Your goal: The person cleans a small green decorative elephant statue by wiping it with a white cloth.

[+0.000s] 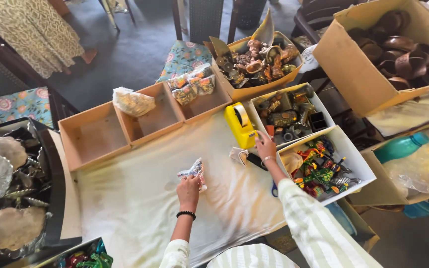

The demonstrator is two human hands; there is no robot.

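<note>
A cloth-covered counter stood crowded with boxes above a grey floor. The left hand pinched a small packet mid-counter, while the right hand gripped the yellow tape dispenser.

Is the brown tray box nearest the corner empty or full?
Empty. The leftmost tray box shows only its bare bottom, while its neighbours hold packets.

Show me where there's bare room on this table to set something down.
The white cloth lies bare left of the left hand, below the tan tray, whose leftmost compartment is empty. It is crowded by the right hand: yellow tape dispenser, white boxes of figurines.
</note>
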